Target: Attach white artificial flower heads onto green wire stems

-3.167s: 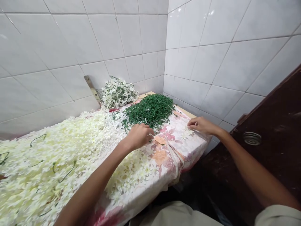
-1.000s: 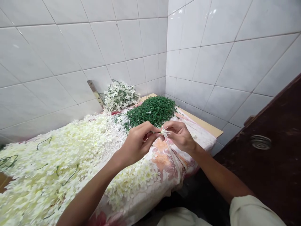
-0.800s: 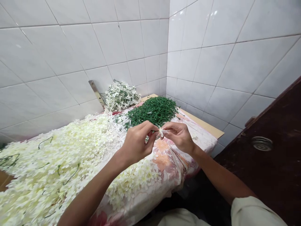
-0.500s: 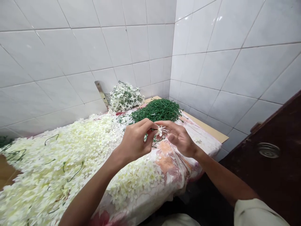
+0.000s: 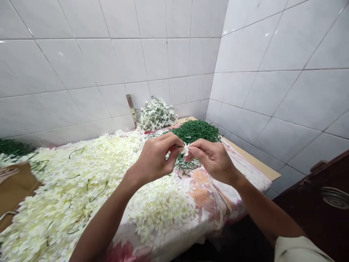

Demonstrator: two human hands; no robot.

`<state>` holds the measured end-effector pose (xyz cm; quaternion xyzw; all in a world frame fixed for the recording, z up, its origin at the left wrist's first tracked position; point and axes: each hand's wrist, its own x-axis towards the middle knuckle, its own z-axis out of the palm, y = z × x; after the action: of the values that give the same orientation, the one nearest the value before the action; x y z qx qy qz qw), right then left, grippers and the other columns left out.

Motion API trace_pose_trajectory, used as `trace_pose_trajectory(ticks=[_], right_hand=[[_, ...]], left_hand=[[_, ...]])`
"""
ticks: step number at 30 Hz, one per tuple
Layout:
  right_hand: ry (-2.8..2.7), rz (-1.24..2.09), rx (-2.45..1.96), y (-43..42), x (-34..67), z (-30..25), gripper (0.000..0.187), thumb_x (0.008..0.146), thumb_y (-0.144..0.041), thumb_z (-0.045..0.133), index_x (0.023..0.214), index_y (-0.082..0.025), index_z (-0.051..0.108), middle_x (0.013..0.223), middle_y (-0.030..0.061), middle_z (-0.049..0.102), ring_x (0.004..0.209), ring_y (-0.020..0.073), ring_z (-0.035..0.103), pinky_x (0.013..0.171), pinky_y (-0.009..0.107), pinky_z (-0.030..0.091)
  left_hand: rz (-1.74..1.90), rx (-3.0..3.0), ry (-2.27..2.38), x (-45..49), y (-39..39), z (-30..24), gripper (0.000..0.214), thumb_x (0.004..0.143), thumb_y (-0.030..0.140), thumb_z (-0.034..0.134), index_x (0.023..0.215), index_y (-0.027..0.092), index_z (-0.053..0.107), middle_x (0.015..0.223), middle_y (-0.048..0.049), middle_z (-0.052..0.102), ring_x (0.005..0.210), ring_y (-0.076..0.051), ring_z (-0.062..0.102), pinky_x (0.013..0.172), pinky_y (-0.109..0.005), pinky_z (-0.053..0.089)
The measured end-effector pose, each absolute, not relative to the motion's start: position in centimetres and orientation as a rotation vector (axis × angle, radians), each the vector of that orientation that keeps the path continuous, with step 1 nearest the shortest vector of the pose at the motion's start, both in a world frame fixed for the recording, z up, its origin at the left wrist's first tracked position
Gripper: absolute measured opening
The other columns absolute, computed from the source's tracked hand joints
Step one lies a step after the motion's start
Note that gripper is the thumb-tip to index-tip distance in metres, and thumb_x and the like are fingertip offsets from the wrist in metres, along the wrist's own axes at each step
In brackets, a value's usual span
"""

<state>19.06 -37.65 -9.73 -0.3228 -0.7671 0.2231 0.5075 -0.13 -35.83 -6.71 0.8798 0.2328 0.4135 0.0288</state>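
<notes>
Between my two hands is a small white artificial flower (image 5: 185, 149) on a thin green stem. My left hand (image 5: 160, 154) pinches the stem just behind the bloom, thumb against fingers. From the other side, the fingertips of my right hand (image 5: 211, 158) are closed on the white petals. Behind the hands lies a heap of green plastic stems (image 5: 197, 131), with some loose ones below. A broad pile of cream-white blossoms (image 5: 81, 174) spreads to the left. Another, smaller pile of blossoms (image 5: 160, 207) sits under my left wrist, near the table's front edge.
Stemmed white flowers (image 5: 156, 113) are bunched at the back by a metal bracket (image 5: 131, 109) on the tiled wall (image 5: 152, 58). A flowered cloth (image 5: 201, 182) covers the table. Brown cardboard (image 5: 21, 185) lies at far left, a dark wooden panel (image 5: 313, 207) at right.
My right fingers have closed from a looser pose onto the petals. My left hand still pinches the stem. The view has turned left, bringing more cardboard into sight.
</notes>
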Motion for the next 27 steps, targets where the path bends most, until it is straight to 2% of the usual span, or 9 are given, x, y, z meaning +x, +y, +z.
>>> trace_pose_trajectory(ticks=[10, 15, 19, 27], right_hand=[[-1.597, 0.913, -0.512, -37.2, 17.7, -10.2, 0.015, 0.091, -0.027, 0.055, 0.082, -0.016, 0.061, 0.070, 0.0029, 0.069, 0.059, 0.0143, 0.068, 0.057, 0.029, 0.059], [-1.617, 0.937, -0.524, -37.4, 17.5, -10.1, 0.018, 0.091, -0.031, 0.057, 0.081, -0.016, 0.062, 0.069, 0.0030, 0.069, 0.060, 0.0145, 0.067, 0.058, 0.029, 0.058], [-1.666, 0.931, -0.528, -37.5, 17.5, -10.1, 0.019, 0.091, -0.031, 0.056, 0.081, -0.016, 0.062, 0.068, 0.0030, 0.068, 0.062, 0.0144, 0.067, 0.060, 0.029, 0.057], [-1.743, 0.746, -0.614, -37.6, 17.7, -10.4, 0.019, 0.091, -0.027, 0.055, 0.077, -0.016, 0.062, 0.068, 0.0031, 0.066, 0.062, 0.0138, 0.065, 0.059, 0.027, 0.056]], left_hand=[[1.367, 2.602, 0.692, -1.9, -35.8, -5.4, 0.006, 0.086, 0.019, 0.062, 0.086, 0.015, 0.066, 0.070, -0.0001, 0.062, 0.054, -0.007, 0.046, 0.053, -0.020, 0.041], [1.369, 2.604, 0.681, -1.7, -36.1, -5.5, 0.006, 0.086, 0.020, 0.063, 0.086, 0.016, 0.066, 0.065, 0.0011, 0.059, 0.054, -0.007, 0.046, 0.053, -0.021, 0.042], [1.330, 2.595, 0.653, -1.2, -36.2, -5.8, 0.004, 0.085, 0.019, 0.064, 0.087, 0.016, 0.067, 0.069, 0.0004, 0.063, 0.053, -0.006, 0.046, 0.051, -0.019, 0.041], [1.354, 2.585, 0.629, -0.7, -36.2, -6.3, 0.004, 0.085, 0.016, 0.062, 0.085, 0.016, 0.066, 0.070, 0.0001, 0.064, 0.053, -0.006, 0.044, 0.050, -0.019, 0.040]])
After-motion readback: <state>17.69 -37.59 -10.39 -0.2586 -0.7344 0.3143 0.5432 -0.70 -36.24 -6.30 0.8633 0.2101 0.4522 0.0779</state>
